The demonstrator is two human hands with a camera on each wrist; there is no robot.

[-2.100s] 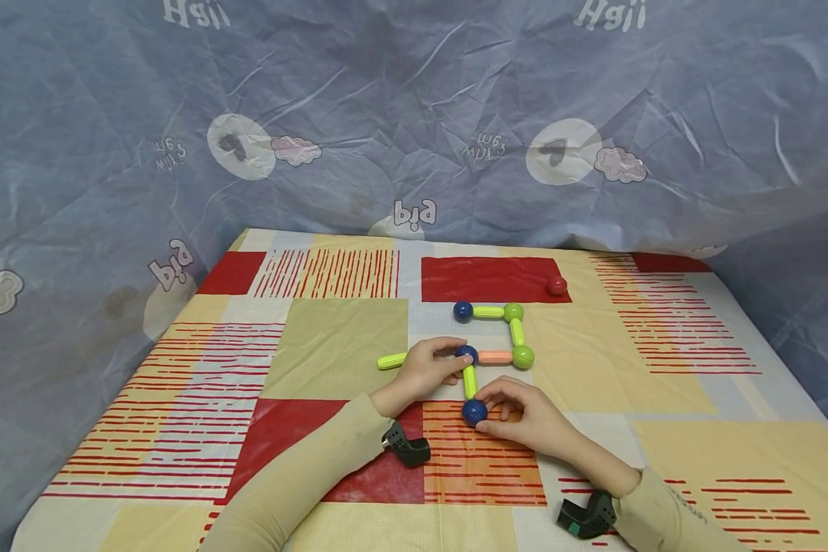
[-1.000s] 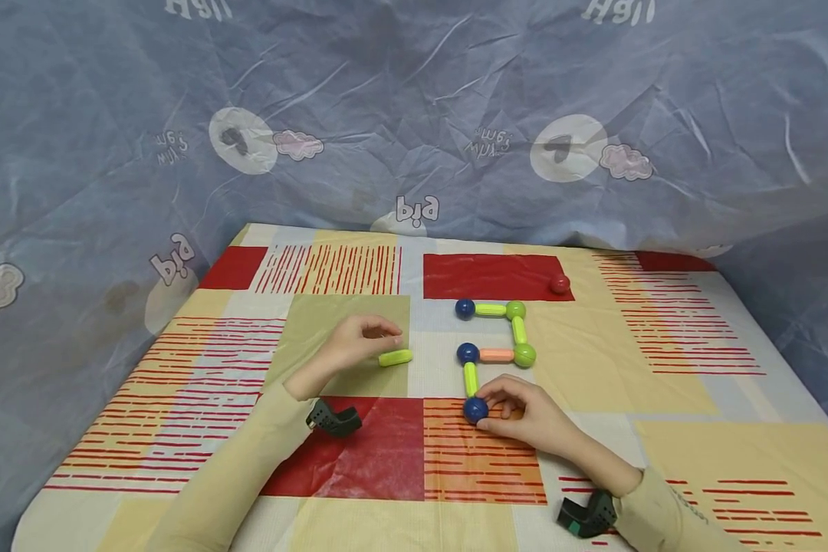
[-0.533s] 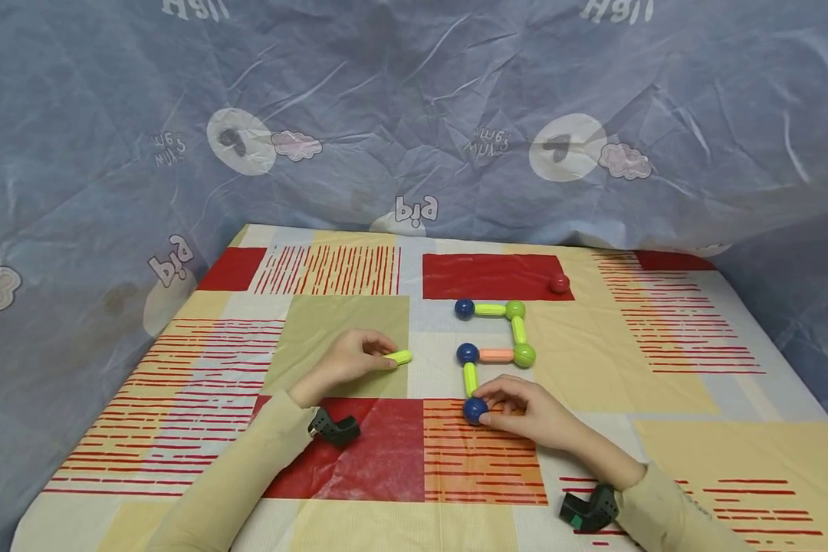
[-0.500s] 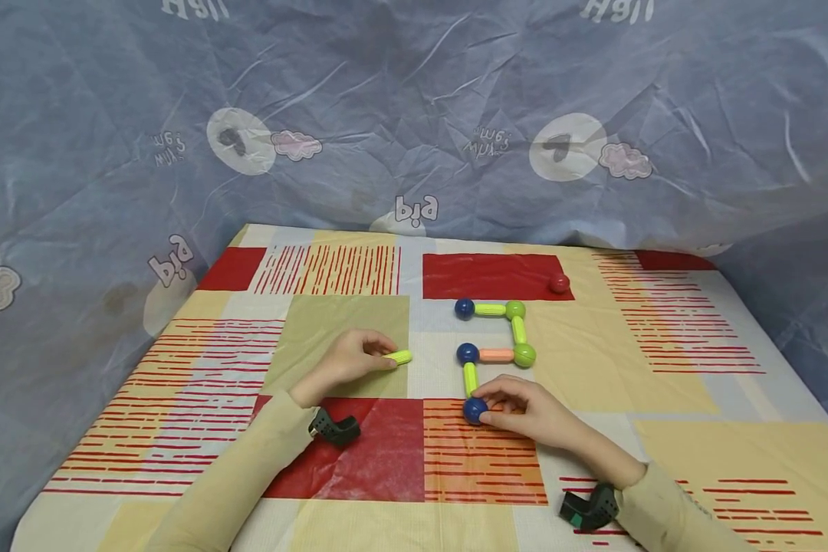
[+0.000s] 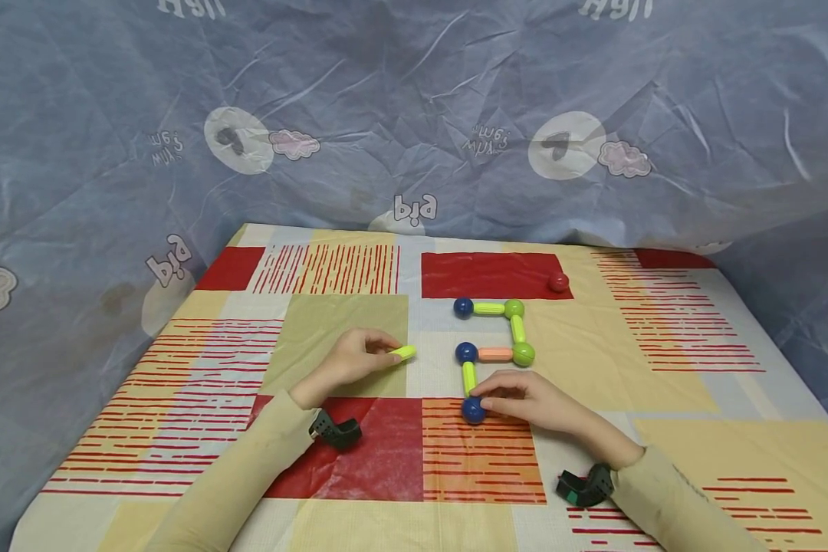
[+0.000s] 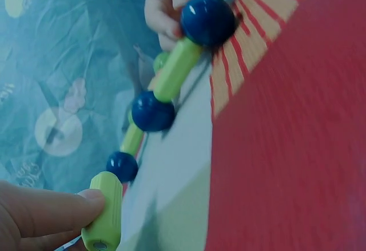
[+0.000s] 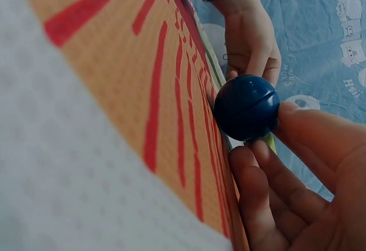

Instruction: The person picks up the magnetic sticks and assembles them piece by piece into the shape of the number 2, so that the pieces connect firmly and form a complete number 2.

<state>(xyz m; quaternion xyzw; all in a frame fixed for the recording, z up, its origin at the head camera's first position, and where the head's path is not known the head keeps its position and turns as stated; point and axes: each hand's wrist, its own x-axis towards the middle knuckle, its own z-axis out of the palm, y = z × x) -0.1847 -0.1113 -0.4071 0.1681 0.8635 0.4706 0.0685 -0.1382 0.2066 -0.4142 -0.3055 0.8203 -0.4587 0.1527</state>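
Yellow-green magnetic rod [image 5: 405, 352] in the left hand [image 5: 354, 359], pinched between thumb and fingers; the left wrist view shows the rod [image 6: 108, 214] tilted, with a metal end. Across from it lies a chain of rods and balls. Its nearest blue ball [image 5: 473, 410] is held by the right hand [image 5: 530, 400], thumb on one side and fingers curled by the rod joint. From there a yellow-green rod [image 5: 469, 379] leads to a middle blue ball [image 5: 466, 353], then an orange rod [image 5: 495, 353], a green ball [image 5: 523, 353], another rod [image 5: 517, 330], a second green ball [image 5: 514, 309] and a far blue ball [image 5: 463, 308].
A loose red ball [image 5: 558, 281] lies behind the chain, on the corner of a red patch. The patterned tablecloth [image 5: 345, 330] covers the table, and a grey-blue fabric sheet [image 5: 359, 100] hangs behind it.
The left hand left the middle blue ball, moved left, took hold of the loose yellow-green rod and raised it slightly. The right hand stayed at the near blue ball, its grip shifting a little.
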